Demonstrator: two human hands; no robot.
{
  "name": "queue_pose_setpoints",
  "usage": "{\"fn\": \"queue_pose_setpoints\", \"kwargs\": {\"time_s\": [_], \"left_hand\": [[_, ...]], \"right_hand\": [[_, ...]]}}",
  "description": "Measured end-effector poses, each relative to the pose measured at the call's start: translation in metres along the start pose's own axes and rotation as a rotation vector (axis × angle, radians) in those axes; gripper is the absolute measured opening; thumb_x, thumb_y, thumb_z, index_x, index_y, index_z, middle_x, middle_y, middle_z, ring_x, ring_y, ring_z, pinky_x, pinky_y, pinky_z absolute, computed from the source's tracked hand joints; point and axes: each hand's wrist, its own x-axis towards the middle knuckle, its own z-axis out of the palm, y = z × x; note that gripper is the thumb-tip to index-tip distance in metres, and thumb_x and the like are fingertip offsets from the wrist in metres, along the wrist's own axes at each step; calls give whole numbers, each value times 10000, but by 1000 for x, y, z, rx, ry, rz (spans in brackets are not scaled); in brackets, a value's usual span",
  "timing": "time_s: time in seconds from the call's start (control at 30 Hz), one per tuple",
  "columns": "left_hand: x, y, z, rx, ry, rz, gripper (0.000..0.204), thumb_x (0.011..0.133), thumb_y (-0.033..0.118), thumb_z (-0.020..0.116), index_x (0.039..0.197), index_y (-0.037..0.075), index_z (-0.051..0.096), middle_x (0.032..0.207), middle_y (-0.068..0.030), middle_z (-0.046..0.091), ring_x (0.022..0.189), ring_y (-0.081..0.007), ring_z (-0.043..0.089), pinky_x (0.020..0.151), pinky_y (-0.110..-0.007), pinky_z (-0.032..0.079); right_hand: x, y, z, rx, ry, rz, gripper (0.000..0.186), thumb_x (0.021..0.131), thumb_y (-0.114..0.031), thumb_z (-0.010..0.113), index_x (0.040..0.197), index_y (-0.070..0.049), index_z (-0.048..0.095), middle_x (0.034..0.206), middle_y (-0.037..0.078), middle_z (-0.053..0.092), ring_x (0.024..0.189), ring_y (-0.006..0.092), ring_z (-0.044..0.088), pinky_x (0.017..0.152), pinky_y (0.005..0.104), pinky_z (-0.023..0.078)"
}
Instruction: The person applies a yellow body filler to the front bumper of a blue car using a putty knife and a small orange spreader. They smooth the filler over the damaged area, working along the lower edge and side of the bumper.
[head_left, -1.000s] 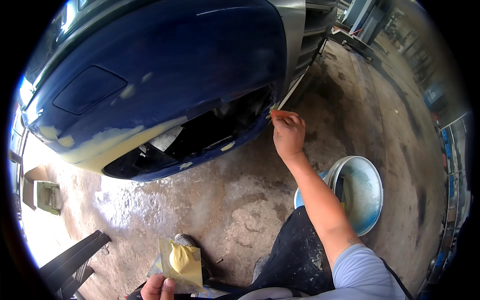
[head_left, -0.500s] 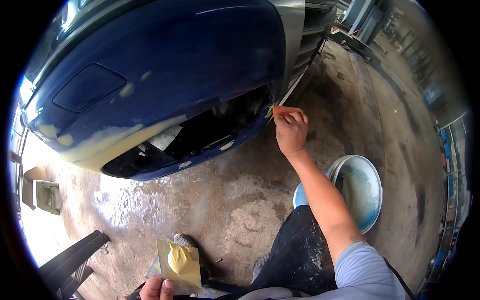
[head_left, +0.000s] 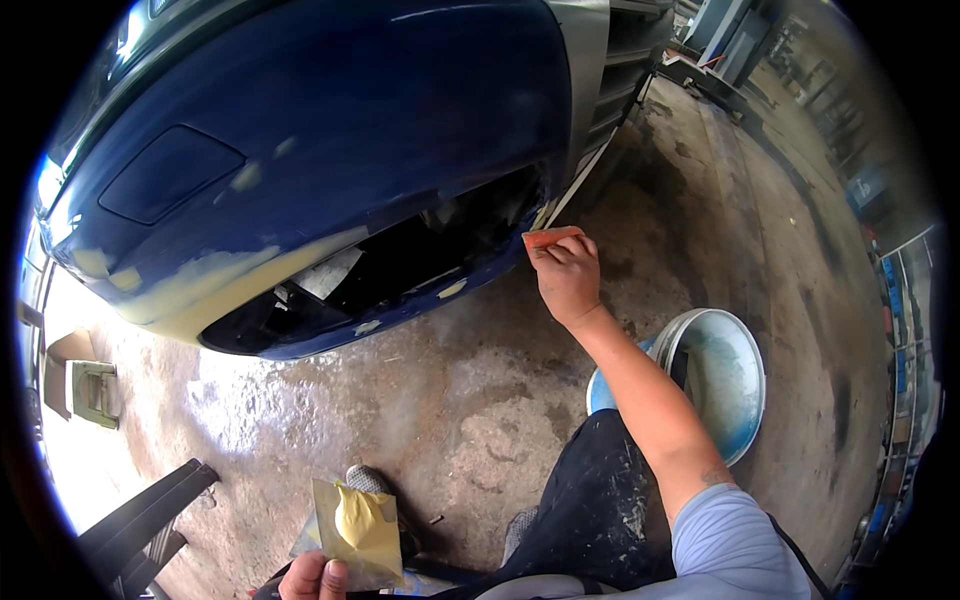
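My right hand point(head_left: 568, 275) is closed on an orange spreader point(head_left: 550, 236), held at the right end of a dark opening point(head_left: 410, 250) in a blue vehicle body panel point(head_left: 360, 110). Pale yellow filler patches point(head_left: 452, 288) lie on the panel around the opening, with a yellowish smear just above the spreader. At the bottom, my left hand point(head_left: 312, 576) grips a thin square board point(head_left: 382, 555) carrying a soft blob of yellow putty point(head_left: 358, 512).
A blue and white bucket point(head_left: 730, 380) stands beside my right forearm on the stained concrete floor point(head_left: 500, 370). Dark stands point(head_left: 140, 510) are at lower left, a green stool-like object point(head_left: 95, 390) at left. A metal post point(head_left: 720, 45) rises at upper right.
Over the last half second my right hand and spreader have moved down and left along the panel's edge, after a slight rise before that. My left hand is nearly still.
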Motion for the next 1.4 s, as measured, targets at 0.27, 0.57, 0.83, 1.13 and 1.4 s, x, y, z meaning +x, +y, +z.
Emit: {"fn": "queue_pose_setpoints", "kwargs": {"time_s": [0.27, 0.57, 0.83, 1.13, 1.4], "left_hand": [[0, -2, 0, 1, -11, 6, 206, 1030, 138, 621, 1042, -51, 702, 852, -53, 659, 785, -139, 586, 708, -290, 473], [-2, -4, -1, 7, -15, 7, 214, 1033, 134, 604, 1042, -58, 700, 862, -58, 664, 799, -137, 593, 713, -295, 477], [-7, -9, -4, -26, 3, -3, 201, 1027, 127, 627, 1073, -50, 708, 896, -68, 681, 834, -143, 617, 740, -292, 490], [-8, -12, -7, -53, 10, -34, 193, 1026, 134, 639, 1061, -45, 704, 883, -59, 670, 822, -137, 605, 729, -287, 486], [-4, -5, -11, 88, -15, 25, 187, 1007, 129, 641, 1039, -45, 701, 846, -114, 668, 793, -200, 626, 720, -329, 488]], "right_hand": [[-1, 30, 14, 107, 178, 165, 160, 789, 26, 760, 911, -73, 735, 928, 54, 749, 906, 283, 676, 871, 421, 516], [-13, 19, 17, 191, 111, 108, 156, 789, 42, 755, 899, -67, 733, 900, 82, 735, 890, 305, 667, 849, 426, 522], [-2, 23, 20, 200, 221, 213, 149, 785, 44, 753, 893, -57, 731, 880, 94, 729, 886, 332, 664, 845, 442, 525], [-12, 17, 24, 174, 157, 114, 128, 786, 15, 773, 883, -56, 731, 858, 90, 726, 886, 334, 664, 850, 443, 522], [-16, 17, 22, 242, 213, 192, 160, 792, 59, 741, 923, -31, 728, 837, 117, 716, 848, 363, 659, 818, 459, 529]]}}
